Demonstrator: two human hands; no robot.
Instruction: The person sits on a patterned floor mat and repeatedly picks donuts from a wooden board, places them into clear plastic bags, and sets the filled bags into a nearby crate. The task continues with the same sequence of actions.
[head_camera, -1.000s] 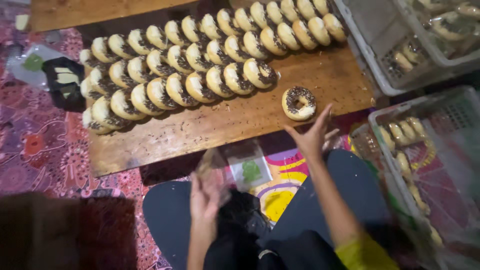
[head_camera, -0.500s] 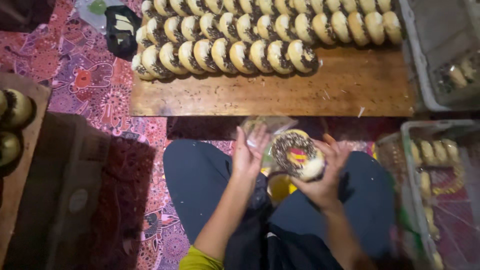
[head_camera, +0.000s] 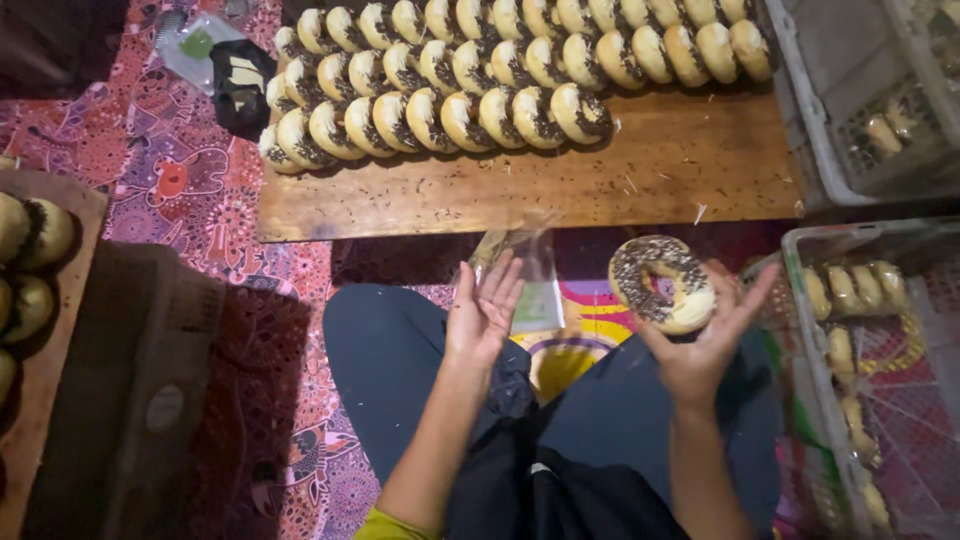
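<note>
My right hand (head_camera: 708, 335) holds a chocolate-sprinkled doughnut (head_camera: 662, 283) upright by its lower edge, above my lap. My left hand (head_camera: 484, 312) is raised beside it with the fingers apart, touching a clear plastic bag (head_camera: 527, 280) that stands between the two hands. Whether the left hand grips the bag or only rests against it is hard to tell. On the wooden board (head_camera: 520, 190) in front of my knees lie rows of several doughnuts (head_camera: 450, 75) leaning on each other, iced and sprinkled.
A grey plastic crate (head_camera: 850, 110) stands at the upper right, and a clear crate (head_camera: 880, 380) with bagged doughnuts at the right. At the left a wooden tray (head_camera: 45, 400) holds more doughnuts. A black pouch (head_camera: 240, 85) lies on the patterned mat.
A second ago my right hand reached to a single doughnut on the board; it has lifted it back over my lap. My left hand has come up with the plastic bag.
</note>
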